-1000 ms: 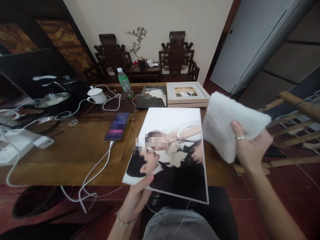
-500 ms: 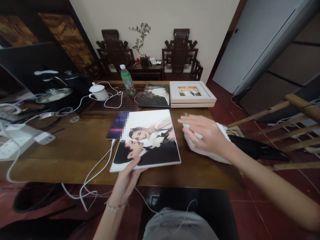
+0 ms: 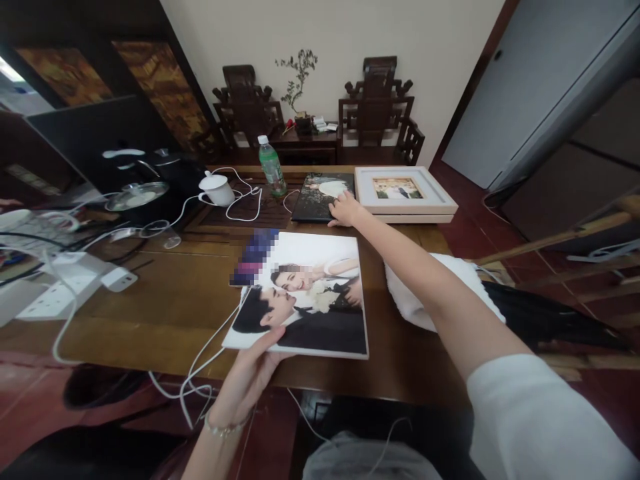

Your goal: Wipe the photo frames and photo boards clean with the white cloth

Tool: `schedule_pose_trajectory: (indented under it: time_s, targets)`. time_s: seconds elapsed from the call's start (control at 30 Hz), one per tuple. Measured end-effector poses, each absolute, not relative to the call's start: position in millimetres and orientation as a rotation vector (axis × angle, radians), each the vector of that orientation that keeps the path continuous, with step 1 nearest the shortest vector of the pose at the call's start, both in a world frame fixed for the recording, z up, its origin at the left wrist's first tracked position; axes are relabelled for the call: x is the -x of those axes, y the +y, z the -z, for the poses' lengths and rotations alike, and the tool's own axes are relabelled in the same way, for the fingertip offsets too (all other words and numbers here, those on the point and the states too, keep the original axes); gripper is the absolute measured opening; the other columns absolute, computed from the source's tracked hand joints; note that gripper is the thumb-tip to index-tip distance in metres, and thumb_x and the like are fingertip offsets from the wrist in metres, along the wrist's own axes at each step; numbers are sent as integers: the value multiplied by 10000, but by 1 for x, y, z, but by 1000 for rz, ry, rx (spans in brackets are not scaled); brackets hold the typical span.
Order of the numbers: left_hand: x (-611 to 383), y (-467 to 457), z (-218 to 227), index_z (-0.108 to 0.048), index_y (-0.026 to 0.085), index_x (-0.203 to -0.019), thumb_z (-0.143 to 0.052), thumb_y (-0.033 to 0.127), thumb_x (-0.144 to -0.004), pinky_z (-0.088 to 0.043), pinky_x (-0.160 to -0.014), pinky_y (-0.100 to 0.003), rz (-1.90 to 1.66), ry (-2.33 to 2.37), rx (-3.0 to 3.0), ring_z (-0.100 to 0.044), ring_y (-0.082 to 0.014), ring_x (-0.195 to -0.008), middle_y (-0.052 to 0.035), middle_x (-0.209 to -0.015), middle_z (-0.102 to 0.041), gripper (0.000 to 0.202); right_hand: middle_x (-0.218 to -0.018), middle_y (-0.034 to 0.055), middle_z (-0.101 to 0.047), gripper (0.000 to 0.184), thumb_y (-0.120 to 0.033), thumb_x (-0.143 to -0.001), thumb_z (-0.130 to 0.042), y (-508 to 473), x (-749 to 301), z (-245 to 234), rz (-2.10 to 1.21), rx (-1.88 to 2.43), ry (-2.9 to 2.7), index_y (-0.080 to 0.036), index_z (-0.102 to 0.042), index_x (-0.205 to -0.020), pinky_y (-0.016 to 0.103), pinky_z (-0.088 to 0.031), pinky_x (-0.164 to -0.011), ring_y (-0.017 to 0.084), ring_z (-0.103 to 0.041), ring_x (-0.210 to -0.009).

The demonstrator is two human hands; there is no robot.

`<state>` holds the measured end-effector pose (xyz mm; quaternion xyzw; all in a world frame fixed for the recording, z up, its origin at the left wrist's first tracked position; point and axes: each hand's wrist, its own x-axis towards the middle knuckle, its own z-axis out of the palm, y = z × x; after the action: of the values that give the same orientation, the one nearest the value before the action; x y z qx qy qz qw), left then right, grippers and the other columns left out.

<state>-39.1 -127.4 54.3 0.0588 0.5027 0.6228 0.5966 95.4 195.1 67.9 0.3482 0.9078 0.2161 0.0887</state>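
A square, white-edged photo album (image 3: pixel 315 337) with a couple's picture on its cover is held by my left hand (image 3: pixel 257 367) at its near left edge, thumb on top and fingers underneath. It is tilted above the table's front part. Farther back lies a dark photo album (image 3: pixel 315 200) with a pale shape on its cover. My right hand (image 3: pixel 346 209) is stretched out to that album's near right corner, fingers apart and touching the cover. A white towel (image 3: pixel 413 293) lies under my right forearm. A phone-like screen (image 3: pixel 257 250) shows partly behind the held album.
A pale wooden picture frame (image 3: pixel 440 207) lies right of the dark album. A green-labelled bottle (image 3: pixel 271 168), a lidded white cup (image 3: pixel 218 191) and a glass-lidded pot (image 3: pixel 140 203) stand at the back left. White cables and a power strip (image 3: pixel 60 293) spread over the table's left side.
My right hand has moved from above the towel forward and left to the dark album. My left hand still holds the couple's album. The view has shifted slightly left.
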Motion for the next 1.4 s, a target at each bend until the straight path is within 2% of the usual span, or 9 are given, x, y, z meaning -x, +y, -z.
schedule_pose_trajectory:
  time_s: [0.17,0.33,0.47,0.57,0.67,0.73,1.0,1.2,1.4]
  targets:
    - [45,-121,-58,-717,132,-1061,-650,-32,-723,-604,-684,-191,-1418,1127,-184,-720,-237,-870,-83,-953,-748,381,-1143,277,-606,503,-350,-936,-360,203,-98,-50,-656,-970,2735,36,-464,-1242,504,-327,-949,346,-560,-1064]
    - [49,-107,-71,-718,97,-1034,-624,-5,-750,-611,-736,-269,-1389,1081,-303,-709,-255,-906,-105,-1013,-734,315,-1114,301,-599,515,-324,-961,-270,207,-101,-56,-655,-940,2797,85,-416,-1237,445,-370,-886,339,-552,-1044]
    - [56,-90,-81,-715,82,-1016,-613,10,-758,-608,-768,-308,-1376,1065,-353,-687,-276,-971,-124,-1055,-719,286,-1097,282,-602,456,-286,-969,-215,210,-105,-76,-638,-978,2874,34,-435,-1207,428,-383,-847,325,-560,-999]
    - [62,-73,-88,-710,81,-999,-568,-15,-765,-609,-775,-333,-1396,1083,-375,-697,-250,-939,-114,-1099,-705,290,-1031,239,-631,365,-161,-927,-266,211,-107,-94,-615,-1057,2913,-24,-431,-1222,396,-406,-769,310,-583,-936]
    - [68,-53,-94,-707,76,-980,-543,-3,-786,-606,-789,-347,-1412,1086,-411,-697,-235,-924,-121,-1119,-695,266,-1020,211,-639,429,-23,-835,-312,209,-109,-111,-605,-1117,2938,-71,-422,-1247,368,-407,-718,294,-597,-902]
    - [71,-38,-95,-709,83,-974,-539,5,-792,-602,-804,-351,-1408,1079,-442,-692,-229,-932,-118,-1134,-689,261,-1043,203,-636,457,0,-813,-319,206,-111,-120,-613,-1168,2980,-91,-431,-1247,369,-403,-723,296,-596,-915]
    - [84,27,-83,-694,84,-922,-536,12,-795,-597,-819,-356,-1370,1035,-543,-693,-204,-866,-108,-973,-720,215,-1116,154,-624,369,-140,-927,-278,178,-142,-156,-691,-1495,3223,-129,-434,-1261,385,-423,-763,294,-595,-979]
    - [79,89,-70,-663,92,-949,-545,14,-801,-569,-873,-366,-1370,972,-542,-688,-200,-856,-99,-873,-716,205,-1073,106,-645,347,-272,-975,-254,136,-190,-173,-798,-1560,3428,-210,-464,-1245,352,-464,-776,233,-614,-962]
    - [63,136,-63,-637,83,-1001,-542,7,-823,-556,-878,-369,-1382,924,-495,-679,-189,-826,-94,-817,-710,216,-979,82,-698,305,-324,-948,-391,66,-251,-163,-1269,-1572,3457,-174,-580,-1136,305,-493,-668,201,-667,-800]
